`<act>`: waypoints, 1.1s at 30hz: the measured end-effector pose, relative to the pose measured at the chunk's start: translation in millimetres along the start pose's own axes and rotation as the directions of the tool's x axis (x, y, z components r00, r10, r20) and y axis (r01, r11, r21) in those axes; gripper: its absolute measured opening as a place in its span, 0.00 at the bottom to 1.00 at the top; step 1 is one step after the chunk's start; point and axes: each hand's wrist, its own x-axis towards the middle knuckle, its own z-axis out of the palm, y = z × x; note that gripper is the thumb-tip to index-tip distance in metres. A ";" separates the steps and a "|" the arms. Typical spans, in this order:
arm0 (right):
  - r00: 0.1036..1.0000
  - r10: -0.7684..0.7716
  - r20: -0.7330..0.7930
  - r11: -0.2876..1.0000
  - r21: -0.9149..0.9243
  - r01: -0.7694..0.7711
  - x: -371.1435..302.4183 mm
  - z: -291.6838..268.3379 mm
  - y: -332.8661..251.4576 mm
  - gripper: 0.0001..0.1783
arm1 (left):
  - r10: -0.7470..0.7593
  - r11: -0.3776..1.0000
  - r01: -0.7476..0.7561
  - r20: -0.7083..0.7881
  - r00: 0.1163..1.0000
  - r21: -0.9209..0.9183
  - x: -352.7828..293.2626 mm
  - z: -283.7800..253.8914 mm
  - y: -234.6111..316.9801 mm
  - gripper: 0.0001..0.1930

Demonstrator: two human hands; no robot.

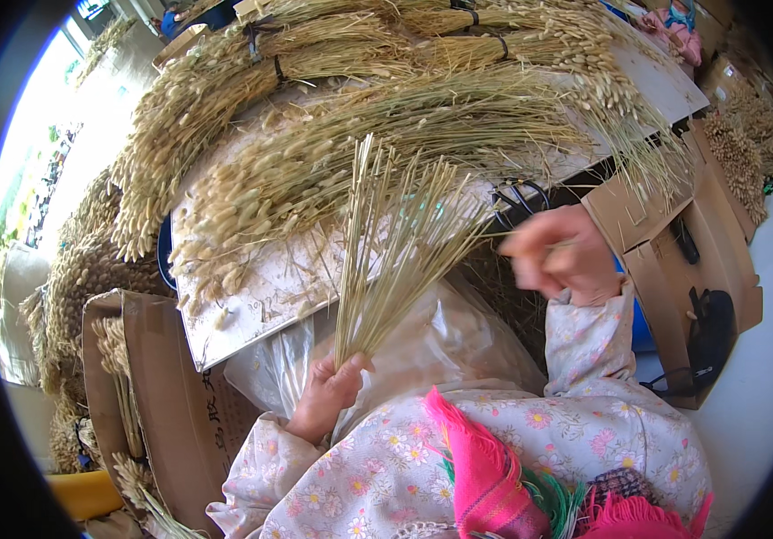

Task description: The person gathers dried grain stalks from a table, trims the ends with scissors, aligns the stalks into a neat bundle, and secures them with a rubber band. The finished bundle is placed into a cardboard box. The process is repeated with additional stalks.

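My left hand (328,395) grips the base of a fan of bare green-yellow stems (395,242) that point upward and spread out. My right hand (559,253) is blurred, raised to the right of the stems with its fingers curled together; whether it holds a thin stem I cannot tell. Both sleeves are floral. A clear plastic bag (440,346) lies on my lap just under the stems. Ahead, tied bundles of dried seed-head grass (333,135) lie heaped on a white board table (252,296).
A cardboard box (166,395) with more grass stands at the left. Another cardboard box (674,242) sits at the right with black scissors-like tools (519,199) near the table edge. More grass bundles (750,144) pile at far right. A pink fringed cloth (485,472) covers my lap.
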 end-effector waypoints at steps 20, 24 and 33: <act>0.931 0.097 -0.353 0.897 0.435 0.071 18.2 1.6 49.5 0.08 | 0.011 0.999 -0.010 -0.022 1.000 0.031 -4.0 1.8 -2.5 0.11; 0.860 -0.203 -0.467 0.832 0.381 0.403 10.7 -29.8 22.3 0.06 | 0.040 0.997 -0.037 -0.039 0.998 0.071 -4.6 0.1 -3.6 0.11; 0.954 0.145 -0.261 0.850 -0.461 -0.255 34.9 34.4 15.8 0.23 | 0.143 0.933 -0.120 -0.043 0.989 0.340 0.1 1.8 -15.2 0.09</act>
